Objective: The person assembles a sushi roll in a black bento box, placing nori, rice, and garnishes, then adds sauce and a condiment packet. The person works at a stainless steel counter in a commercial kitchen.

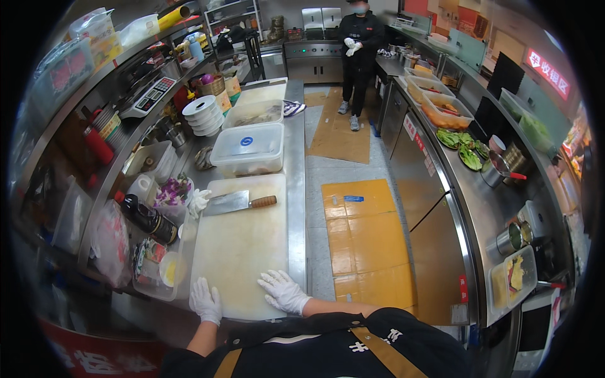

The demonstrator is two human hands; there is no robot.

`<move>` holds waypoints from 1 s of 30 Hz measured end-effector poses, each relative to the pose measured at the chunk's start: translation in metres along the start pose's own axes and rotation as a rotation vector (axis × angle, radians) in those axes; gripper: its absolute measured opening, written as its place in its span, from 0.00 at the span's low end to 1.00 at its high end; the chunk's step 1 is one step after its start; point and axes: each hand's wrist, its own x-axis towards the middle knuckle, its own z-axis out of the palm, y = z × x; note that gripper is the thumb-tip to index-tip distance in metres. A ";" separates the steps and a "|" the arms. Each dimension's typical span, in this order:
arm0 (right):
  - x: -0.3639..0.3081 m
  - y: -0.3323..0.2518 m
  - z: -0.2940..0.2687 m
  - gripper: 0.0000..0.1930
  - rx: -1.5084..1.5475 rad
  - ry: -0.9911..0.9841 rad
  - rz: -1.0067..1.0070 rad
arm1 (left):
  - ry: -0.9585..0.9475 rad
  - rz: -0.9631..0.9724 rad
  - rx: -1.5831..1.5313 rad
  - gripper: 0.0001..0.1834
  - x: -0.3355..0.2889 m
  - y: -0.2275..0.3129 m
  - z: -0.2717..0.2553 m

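Note:
Both my hands wear white gloves and hold nothing. My left hand (205,301) rests at the near left corner of a white cutting board (242,252), fingers stretched out. Across the board's near right part lies my right hand (283,292), flat with its fingers spread. A cleaver (228,202) with a wooden handle lies toward the board's far end, its handle pointing right, well apart from both hands. Just left of the blade is a crumpled white glove (200,202). Beyond the board stands a lidded plastic box (247,150).
To the left are a dark sauce bottle (148,218), a tub of purple and white pieces (172,191) and a clear bin (178,277). Stacked white dishes (203,116) stand farther back. Cardboard (365,239) covers the aisle floor; a person (359,57) stands at its far end. Leafy greens (463,148) lie on the right counter.

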 end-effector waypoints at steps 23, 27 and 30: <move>-0.041 -0.058 0.044 0.42 -0.027 0.281 1.090 | -0.063 0.600 -0.156 0.34 0.048 -0.021 0.020; -0.039 -0.054 0.048 0.42 -0.062 0.305 1.120 | -0.016 0.660 -0.121 0.33 0.048 -0.022 0.040; -0.038 -0.055 0.048 0.41 -0.035 0.347 1.128 | 0.027 0.700 -0.140 0.32 0.052 -0.025 0.045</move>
